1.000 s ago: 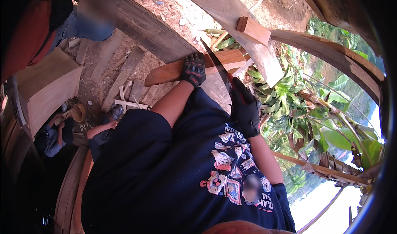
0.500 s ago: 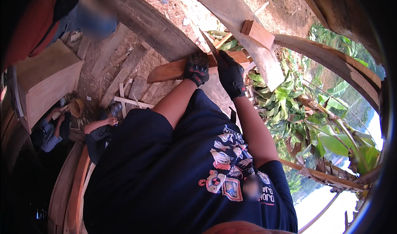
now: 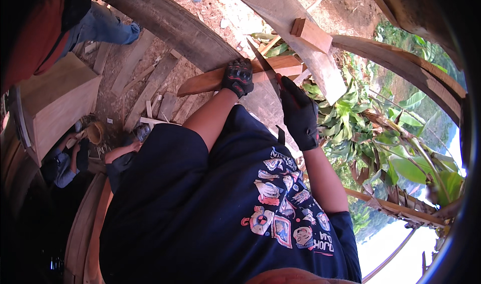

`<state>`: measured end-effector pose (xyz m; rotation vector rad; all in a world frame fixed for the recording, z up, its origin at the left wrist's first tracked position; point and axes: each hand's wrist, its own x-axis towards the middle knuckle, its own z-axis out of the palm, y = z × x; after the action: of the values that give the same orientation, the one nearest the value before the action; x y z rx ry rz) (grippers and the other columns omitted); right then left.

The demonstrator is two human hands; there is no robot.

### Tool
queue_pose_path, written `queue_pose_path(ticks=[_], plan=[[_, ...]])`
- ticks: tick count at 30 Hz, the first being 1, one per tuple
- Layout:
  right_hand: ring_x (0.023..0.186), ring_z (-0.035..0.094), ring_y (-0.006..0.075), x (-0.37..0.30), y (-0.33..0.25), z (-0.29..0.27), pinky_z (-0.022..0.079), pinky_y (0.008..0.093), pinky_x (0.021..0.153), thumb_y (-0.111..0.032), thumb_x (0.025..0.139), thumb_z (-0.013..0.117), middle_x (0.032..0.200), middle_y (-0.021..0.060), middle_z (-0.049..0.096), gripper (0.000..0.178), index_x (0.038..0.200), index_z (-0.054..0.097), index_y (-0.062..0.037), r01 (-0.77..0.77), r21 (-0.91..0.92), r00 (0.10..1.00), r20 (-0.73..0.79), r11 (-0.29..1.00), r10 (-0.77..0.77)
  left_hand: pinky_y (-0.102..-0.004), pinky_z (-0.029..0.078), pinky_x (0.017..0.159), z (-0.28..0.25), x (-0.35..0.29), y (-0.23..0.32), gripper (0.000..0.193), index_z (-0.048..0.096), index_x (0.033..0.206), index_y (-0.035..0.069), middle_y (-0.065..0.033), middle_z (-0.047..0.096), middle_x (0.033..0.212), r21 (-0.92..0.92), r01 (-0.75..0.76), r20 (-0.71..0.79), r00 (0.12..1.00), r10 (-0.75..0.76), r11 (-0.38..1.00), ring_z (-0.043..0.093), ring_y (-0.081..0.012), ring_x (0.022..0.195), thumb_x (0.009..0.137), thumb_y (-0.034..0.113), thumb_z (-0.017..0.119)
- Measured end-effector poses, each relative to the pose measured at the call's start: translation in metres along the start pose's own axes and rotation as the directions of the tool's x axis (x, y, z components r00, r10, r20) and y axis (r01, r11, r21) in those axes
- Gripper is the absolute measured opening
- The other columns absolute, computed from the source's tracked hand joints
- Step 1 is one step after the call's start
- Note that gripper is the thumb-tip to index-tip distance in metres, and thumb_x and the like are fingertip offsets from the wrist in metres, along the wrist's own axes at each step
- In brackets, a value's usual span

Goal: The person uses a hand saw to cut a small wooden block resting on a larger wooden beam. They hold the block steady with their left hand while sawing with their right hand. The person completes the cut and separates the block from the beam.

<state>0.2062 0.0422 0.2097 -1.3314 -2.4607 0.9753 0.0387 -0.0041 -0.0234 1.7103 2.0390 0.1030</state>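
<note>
A reddish-brown wooden beam (image 3: 205,83) lies across a plank in front of me. My left hand (image 3: 238,77), in a black glove, is closed over the beam and presses it down. In my gloved right hand (image 3: 299,111) is the handle of a handsaw (image 3: 264,63), fingers wrapped round it. The dark blade slants away to the far left and crosses the beam just right of my left hand. How deep its teeth sit in the wood I cannot tell.
A short wood block (image 3: 311,35) rests on a wide plank (image 3: 280,8) at the far right. Leafy plants (image 3: 345,113) grow on the right. A wooden box (image 3: 60,98) stands left, with another person in jeans (image 3: 107,26) beyond it. Two more people sit lower left, near scattered boards (image 3: 150,91).
My right hand has drawn back toward me and slightly right with the saw, showing more blade. My left hand stays on the beam. The person in jeans has shifted a leg.
</note>
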Motion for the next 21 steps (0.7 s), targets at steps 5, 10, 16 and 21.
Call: queue_pose_path(ticks=[5,10,16,21], plan=[[0.116,0.078,0.031,0.003,0.019,-0.003,0.06,0.0371,0.097,-0.013,0.108,0.065,0.13,0.0174,0.078,0.033,0.14,0.072,-0.0046,0.014,-0.048,0.999,0.03,0.999,-0.013,-0.0466,0.056,0.095,0.009,-0.003,0.001,0.046,0.066,0.117,0.003,-0.0183,0.07,0.117,0.02,-0.022,-0.106,0.994,0.024,1.0,0.069,-0.0333,0.113,0.079,0.027,0.075],[0.108,0.079,0.0332,0.015,0.021,-0.008,0.061,0.0393,0.091,-0.018,0.107,0.066,0.122,0.02,0.08,0.034,0.138,0.073,-0.0048,-0.083,0.027,0.995,0.059,0.996,0.081,-0.0488,0.053,0.104,0.018,-0.006,-0.002,0.053,0.067,0.128,0.002,-0.0206,0.068,0.127,0.07,-0.039,-0.097,0.994,0.046,0.997,0.066,-0.0358,0.123,0.082,0.029,0.074],[0.105,0.078,0.0391,0.054,0.042,0.03,0.061,0.045,0.091,-0.025,0.107,0.065,0.118,0.0234,0.079,0.035,0.136,0.074,-0.0073,-0.127,0.034,0.987,0.106,0.991,0.123,-0.0512,0.05,0.111,0.027,-0.01,0.001,0.066,0.06,0.144,0.001,-0.0231,0.065,0.14,0.113,-0.04,-0.127,0.99,0.054,0.993,0.062,-0.0365,0.133,0.087,0.032,0.074],[0.111,0.076,0.0409,0.078,0.058,0.087,0.059,0.0475,0.097,-0.031,0.104,0.065,0.121,0.0228,0.079,0.04,0.136,0.074,-0.0078,-0.211,0.088,0.977,0.061,0.973,0.207,-0.0516,0.048,0.115,0.0,-0.008,0.009,0.058,0.063,0.143,0.001,-0.0239,0.066,0.141,0.066,-0.041,0.042,0.998,0.038,0.997,0.063,-0.038,0.133,0.093,0.031,0.067]])
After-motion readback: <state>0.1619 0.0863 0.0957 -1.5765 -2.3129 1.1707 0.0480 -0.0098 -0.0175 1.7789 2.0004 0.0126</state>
